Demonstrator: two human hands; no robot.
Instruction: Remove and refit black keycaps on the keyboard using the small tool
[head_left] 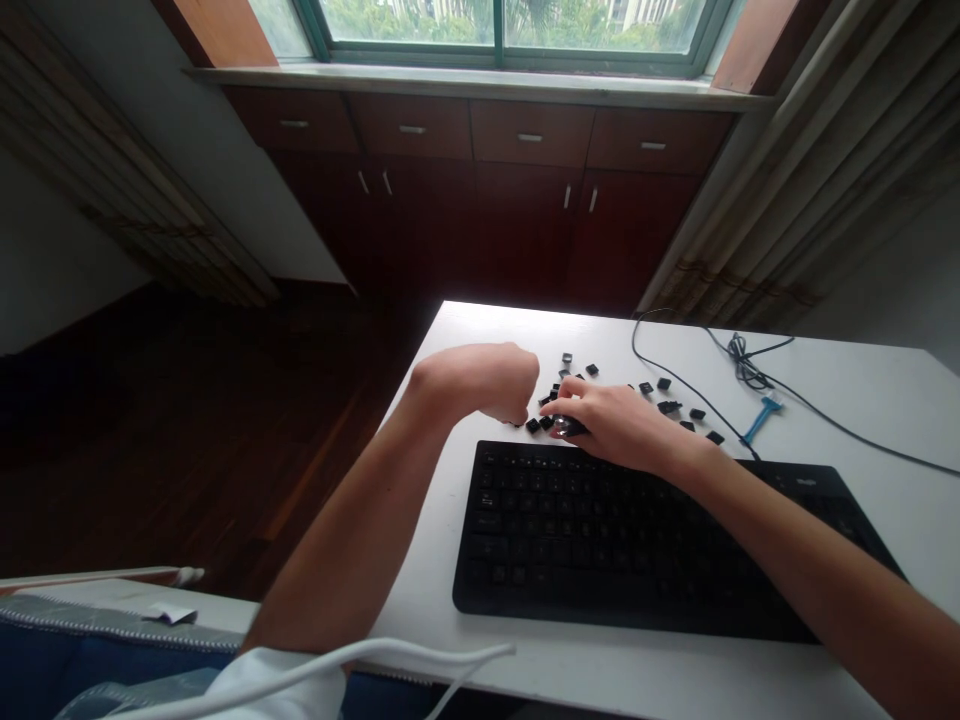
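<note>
My left hand (511,382) is closed with its fingers bent down over the white table, just beyond the keyboard's far left corner. A small dark bit shows under its fingertips, too hidden to name. Beside it, my right hand (611,420) closes around a dark tool with a shiny metal end (564,426); its exact kind is unclear. Several loose black keycaps (533,425) lie by both hands. A black keyboard (555,590) rests in front, partly under my right forearm.
More keycaps (664,384) are scattered to the right, near a blue-handled brush or razor-like tool (760,420). A black cable (742,365) lies bundled on the white table (862,400). A white cord (420,652) crosses the near edge. Cabinets (525,220) stand under the window.
</note>
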